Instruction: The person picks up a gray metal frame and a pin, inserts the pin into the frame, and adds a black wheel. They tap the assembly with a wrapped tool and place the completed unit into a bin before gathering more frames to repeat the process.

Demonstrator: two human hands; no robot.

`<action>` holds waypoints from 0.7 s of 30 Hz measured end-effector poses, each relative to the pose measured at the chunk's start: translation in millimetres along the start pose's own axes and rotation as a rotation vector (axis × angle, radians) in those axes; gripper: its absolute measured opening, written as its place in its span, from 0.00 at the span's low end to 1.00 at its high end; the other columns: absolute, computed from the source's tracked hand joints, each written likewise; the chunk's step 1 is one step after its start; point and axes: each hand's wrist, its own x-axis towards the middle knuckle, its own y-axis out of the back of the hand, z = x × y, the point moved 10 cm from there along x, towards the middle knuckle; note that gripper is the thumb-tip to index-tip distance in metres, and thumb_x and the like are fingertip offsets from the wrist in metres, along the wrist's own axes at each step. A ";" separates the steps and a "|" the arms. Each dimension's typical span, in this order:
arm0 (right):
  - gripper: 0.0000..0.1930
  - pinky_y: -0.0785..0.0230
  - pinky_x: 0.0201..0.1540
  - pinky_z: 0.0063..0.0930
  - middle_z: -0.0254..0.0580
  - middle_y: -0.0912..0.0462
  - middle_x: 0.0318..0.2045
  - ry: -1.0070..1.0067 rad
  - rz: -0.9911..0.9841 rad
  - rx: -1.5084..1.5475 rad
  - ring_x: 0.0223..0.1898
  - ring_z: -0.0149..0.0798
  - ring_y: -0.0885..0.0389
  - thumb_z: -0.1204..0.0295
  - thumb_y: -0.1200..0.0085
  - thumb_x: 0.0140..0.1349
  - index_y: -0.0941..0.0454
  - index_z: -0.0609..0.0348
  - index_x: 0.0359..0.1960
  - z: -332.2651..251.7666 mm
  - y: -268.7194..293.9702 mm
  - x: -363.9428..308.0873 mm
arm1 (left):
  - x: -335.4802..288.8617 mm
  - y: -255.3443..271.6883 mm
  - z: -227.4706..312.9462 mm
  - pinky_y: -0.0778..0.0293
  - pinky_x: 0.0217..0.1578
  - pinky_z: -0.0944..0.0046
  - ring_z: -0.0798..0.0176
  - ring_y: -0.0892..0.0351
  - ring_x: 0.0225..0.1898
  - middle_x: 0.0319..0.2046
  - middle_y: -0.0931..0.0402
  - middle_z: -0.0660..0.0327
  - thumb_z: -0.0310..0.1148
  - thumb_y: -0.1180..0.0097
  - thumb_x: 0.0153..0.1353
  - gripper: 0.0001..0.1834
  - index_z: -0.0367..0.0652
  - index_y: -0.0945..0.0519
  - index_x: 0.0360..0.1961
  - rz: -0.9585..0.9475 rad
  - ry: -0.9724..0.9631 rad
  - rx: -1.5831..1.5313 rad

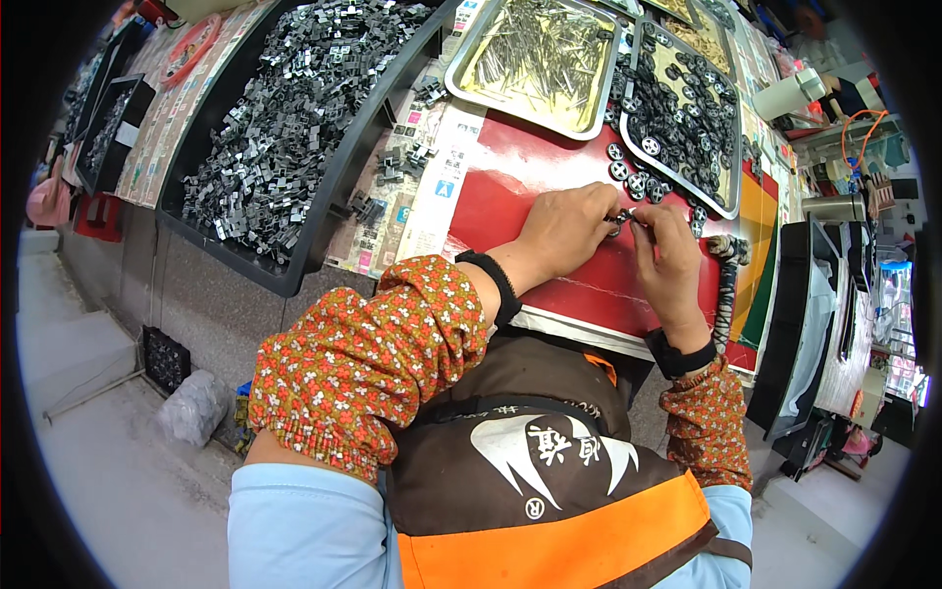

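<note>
Over the red board (491,187) my left hand (569,228) pinches a small black wheel (616,224) with a pale spoked face. Close against it, the fingertips of my right hand (671,250) are pressed together on the same spot; what they grip is too small to make out. Several more black wheels (636,184) lie loose just beyond my fingers. Behind them stands a metal tray (732,201) heaped with such wheels. Thin metal pins (545,54) fill another metal tray (461,83) farther back.
A big black bin (312,245) at the left holds many small dark metal clips (294,118). A few clips (402,162) lie on the paper-covered table beside it. A tool with a wrapped handle (727,285) lies right of my right hand. Black crates (800,334) stand farther right.
</note>
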 end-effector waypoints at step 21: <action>0.14 0.21 0.41 0.37 0.49 0.18 0.43 0.399 -0.097 -0.369 0.40 0.47 0.19 0.80 0.41 0.51 0.21 0.67 0.42 -34.8 -12.4 -7.6 | 2.0 1.1 6.9 0.22 0.35 0.47 0.44 0.15 0.37 0.34 0.18 0.55 0.28 0.34 0.61 0.10 0.43 0.24 0.40 -0.010 -0.064 0.015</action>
